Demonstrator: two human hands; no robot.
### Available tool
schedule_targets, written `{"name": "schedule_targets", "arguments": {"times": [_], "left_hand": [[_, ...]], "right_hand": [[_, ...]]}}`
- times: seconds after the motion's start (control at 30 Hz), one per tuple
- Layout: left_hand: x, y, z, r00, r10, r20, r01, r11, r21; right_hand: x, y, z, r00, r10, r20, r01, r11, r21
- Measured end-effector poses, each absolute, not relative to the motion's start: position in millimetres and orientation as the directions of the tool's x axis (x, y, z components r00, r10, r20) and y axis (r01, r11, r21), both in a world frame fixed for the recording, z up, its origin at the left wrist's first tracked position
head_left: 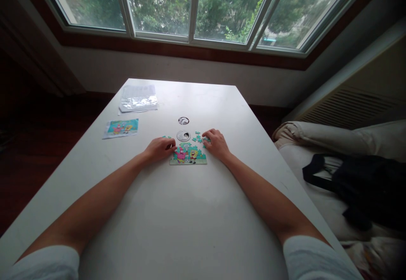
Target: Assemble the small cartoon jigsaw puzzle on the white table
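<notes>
A partly joined jigsaw puzzle (187, 155) with a pink and a yellow cartoon figure lies flat on the white table. Curled at its upper left edge is my left hand (161, 148), its fingertips bent together. Whatever they may grip is too small to make out. Beyond that hand, a few green pieces (166, 136) show in part. My right hand (217, 144) rests to the right, its thumb and bent fingers apart over loose teal puzzle pieces (198, 138), partly covering them. Two round grey-and-white patches (183, 135) are on the tabletop just beyond the puzzle.
A printed picture sheet (122, 127) with the same figures lies on the left of the table (177, 220). Behind it is a clear plastic bag (138, 98) over white paper. A padded seat with dark clothing (364, 187) stands at the right. Windows rise beyond the table.
</notes>
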State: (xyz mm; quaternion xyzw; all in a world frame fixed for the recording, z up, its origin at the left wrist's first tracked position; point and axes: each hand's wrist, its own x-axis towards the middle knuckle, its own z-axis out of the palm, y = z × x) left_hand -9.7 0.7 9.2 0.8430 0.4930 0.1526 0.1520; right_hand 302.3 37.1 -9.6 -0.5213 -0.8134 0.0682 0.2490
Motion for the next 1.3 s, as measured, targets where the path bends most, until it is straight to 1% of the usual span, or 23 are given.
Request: {"name": "schedule_targets", "arguments": {"times": [0.17, 0.27, 0.4, 0.57, 0.7, 0.77, 0.83, 0.9, 0.97, 1.03, 1.1, 1.17, 1.3], "left_hand": [[-7.8, -0.2, 8.5, 0.456, 0.881, 0.126, 0.788, -0.465, 0.403], [-7.7, 0.6, 7.2, 0.428, 0.887, 0.173, 0.796, -0.461, 0.392], [-11.1, 3.9, 6.2, 0.343, 0.898, 0.275, 0.816, -0.43, 0.387], [-19.4, 9.9, 4.7, 0.232, 0.894, 0.383, 0.839, -0.383, 0.387], [-26.9, 16.3, -1.8, 0.137, 0.911, 0.39, 0.859, -0.305, 0.411], [-30.4, 19.9, -5.3, 0.103, 0.926, 0.363, 0.841, -0.276, 0.466], [-32.7, 23.1, -7.6, 0.086, 0.945, 0.316, 0.775, -0.263, 0.575], [-32.9, 25.3, -8.2, 0.068, 0.964, 0.258, 0.641, -0.24, 0.729], [-30.5, 26.2, -7.2, 0.046, 0.978, 0.206, 0.431, -0.205, 0.879], [-26.5, 25.5, -4.9, 0.042, 0.986, 0.16, 0.206, -0.165, 0.965], [-22.3, 23.8, -2.2, 0.073, 0.99, 0.117, 0.045, -0.12, 0.992], [-19.7, 22.2, 0.3, 0.118, 0.99, 0.079, -0.064, -0.072, 0.995], [-22.2, 23.3, 3.6, 0.152, 0.988, 0.026, -0.177, 0.001, 0.984]], "right_hand": [[300.4, 36.1, -8.0, -0.393, 0.861, 0.321, 0.799, 0.493, -0.345], [299.7, 35.6, -7.1, -0.413, 0.853, 0.318, 0.785, 0.511, -0.351], [300.0, 35.8, -7.4, -0.418, 0.851, 0.318, 0.761, 0.52, -0.389], [300.8, 36.8, -7.9, -0.368, 0.869, 0.331, 0.743, 0.489, -0.457], [301.9, 37.9, -10.0, -0.318, 0.879, 0.356, 0.746, 0.464, -0.478], [302.2, 38.1, -11.5, -0.311, 0.879, 0.361, 0.751, 0.46, -0.473], [302.2, 37.7, -12.5, -0.334, 0.87, 0.362, 0.743, 0.479, -0.467], [301.8, 37.0, -12.6, -0.379, 0.853, 0.359, 0.72, 0.515, -0.465], [301.1, 35.9, -11.4, -0.434, 0.831, 0.348, 0.688, 0.556, -0.466], [300.5, 34.9, -9.4, -0.483, 0.808, 0.337, 0.654, 0.588, -0.476], [300.0, 34.1, -7.1, -0.517, 0.789, 0.331, 0.616, 0.612, -0.496], [299.8, 33.6, -5.1, -0.538, 0.773, 0.337, 0.576, 0.629, -0.522], [300.1, 32.5, -3.0, -0.568, 0.739, 0.363, 0.497, 0.659, -0.564]]}}
